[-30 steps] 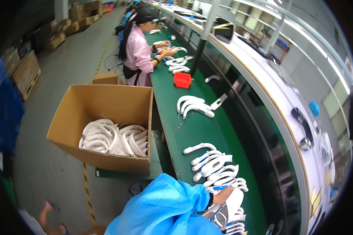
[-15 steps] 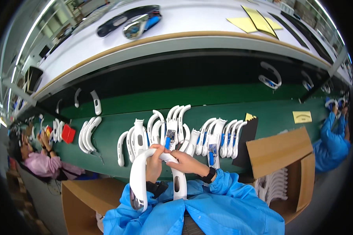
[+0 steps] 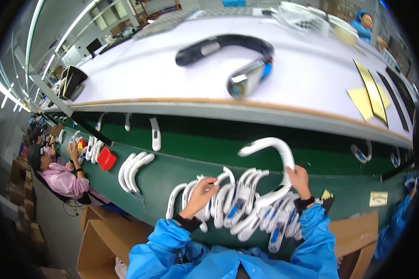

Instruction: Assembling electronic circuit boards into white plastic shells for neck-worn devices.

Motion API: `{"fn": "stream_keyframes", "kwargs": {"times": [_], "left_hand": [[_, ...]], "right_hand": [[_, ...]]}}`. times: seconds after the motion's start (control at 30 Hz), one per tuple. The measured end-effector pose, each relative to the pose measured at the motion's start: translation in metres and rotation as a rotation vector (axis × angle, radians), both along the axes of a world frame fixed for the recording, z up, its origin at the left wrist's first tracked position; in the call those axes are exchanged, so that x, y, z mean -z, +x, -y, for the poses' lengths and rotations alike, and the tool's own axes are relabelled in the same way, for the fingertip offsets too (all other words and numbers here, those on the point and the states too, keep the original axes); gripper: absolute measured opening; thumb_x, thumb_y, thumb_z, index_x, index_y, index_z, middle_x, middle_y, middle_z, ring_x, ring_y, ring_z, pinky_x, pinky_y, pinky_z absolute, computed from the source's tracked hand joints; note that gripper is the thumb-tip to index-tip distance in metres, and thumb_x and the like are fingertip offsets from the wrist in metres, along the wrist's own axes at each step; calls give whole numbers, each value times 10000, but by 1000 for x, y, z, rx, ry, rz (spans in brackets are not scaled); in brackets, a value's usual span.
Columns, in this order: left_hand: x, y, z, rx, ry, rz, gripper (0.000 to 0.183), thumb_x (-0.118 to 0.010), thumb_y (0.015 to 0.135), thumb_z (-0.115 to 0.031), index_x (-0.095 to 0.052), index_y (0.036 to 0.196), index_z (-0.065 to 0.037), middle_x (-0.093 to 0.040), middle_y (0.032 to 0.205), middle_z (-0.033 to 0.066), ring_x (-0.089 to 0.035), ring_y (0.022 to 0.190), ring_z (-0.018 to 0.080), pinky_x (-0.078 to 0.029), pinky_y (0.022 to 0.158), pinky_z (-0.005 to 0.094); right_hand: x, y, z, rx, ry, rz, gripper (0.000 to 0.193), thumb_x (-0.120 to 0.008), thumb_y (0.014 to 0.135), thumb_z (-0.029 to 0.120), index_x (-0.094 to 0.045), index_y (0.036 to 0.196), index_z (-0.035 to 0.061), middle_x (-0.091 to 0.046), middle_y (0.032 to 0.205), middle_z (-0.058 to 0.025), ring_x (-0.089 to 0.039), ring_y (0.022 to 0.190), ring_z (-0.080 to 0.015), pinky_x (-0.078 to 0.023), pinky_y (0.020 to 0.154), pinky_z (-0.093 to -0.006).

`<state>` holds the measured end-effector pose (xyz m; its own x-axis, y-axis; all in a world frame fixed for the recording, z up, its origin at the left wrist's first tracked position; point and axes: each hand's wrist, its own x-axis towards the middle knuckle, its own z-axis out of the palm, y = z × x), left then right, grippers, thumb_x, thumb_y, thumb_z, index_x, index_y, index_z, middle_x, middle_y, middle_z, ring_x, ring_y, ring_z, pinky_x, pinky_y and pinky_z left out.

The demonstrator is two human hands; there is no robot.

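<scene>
My right hand (image 3: 299, 182) is closed around one side of a white U-shaped neckband-like device (image 3: 284, 151), raised over the green bench. Its curve points to the far side, and its lower arm hangs over a row of similar parts. My left hand (image 3: 201, 196) hovers above the white curved shells (image 3: 174, 200) on the left of that row. Its fingers are loosely bent, the thumb slightly apart, with nothing visible between them. Among the parts in front of me, some open shells (image 3: 237, 207) show blue pieces and circuitry inside.
A white shelf (image 3: 149, 83) above the bench carries a dark U-shaped device (image 3: 237, 42) and yellow strips (image 3: 371, 93). Curved shells (image 3: 134, 169) and a red bin (image 3: 106, 159) stand left, near a co-worker in pink (image 3: 65, 179). Cardboard boxes (image 3: 111, 242) flank me.
My hands have separated. The right hand has carried the white device from near my body out to the right over the bench; the left has moved over the shells. The view has shifted.
</scene>
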<state>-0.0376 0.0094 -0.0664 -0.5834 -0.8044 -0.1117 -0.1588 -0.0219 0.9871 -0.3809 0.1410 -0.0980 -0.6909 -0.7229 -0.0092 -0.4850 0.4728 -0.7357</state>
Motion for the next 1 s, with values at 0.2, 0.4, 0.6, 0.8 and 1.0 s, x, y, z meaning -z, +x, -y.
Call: {"fn": "stream_keyframes", "kwargs": {"times": [0.2,0.4,0.6,0.8,1.0], "left_hand": [[29,81,184,-268,-222,212,224,-603,845,-152,-601,1002,8,-613,879,47,-553,794,108,-448,730,233],[145,174,350,-221,-569,768,431,-629,771,-258,-544,1041,67,-594,984,237,-564,917,392,-436,816,436],[195,126,366,-431,-973,1273,725,-666,728,-492,-439,1184,24,-550,1038,228,-553,948,382,-455,809,432],[144,102,357,-236,-626,972,650,-667,735,-447,-467,1166,-4,-568,1062,193,-559,991,348,-453,829,440],[3,59,212,-314,406,132,456,-507,868,-324,-497,1192,-4,-552,1111,121,-531,1013,222,-399,919,330]], "right_hand": [[96,-101,16,494,33,157,465,-563,757,414,-633,774,-46,-613,682,-228,-634,708,-357,-451,607,-442],[122,-101,51,434,-154,495,420,-549,842,348,-599,989,-42,-637,721,-166,-644,627,-257,-505,539,-346],[5,-128,-97,171,234,50,230,-523,803,200,-611,845,-9,-608,637,-132,-598,551,-199,-474,520,-343],[29,-91,-236,386,507,-321,129,-515,725,131,-633,750,85,-623,741,-147,-601,707,-337,-480,608,-407],[64,-78,-207,273,370,-302,158,-550,774,106,-611,913,59,-583,933,-134,-572,886,-325,-471,754,-399]]}}
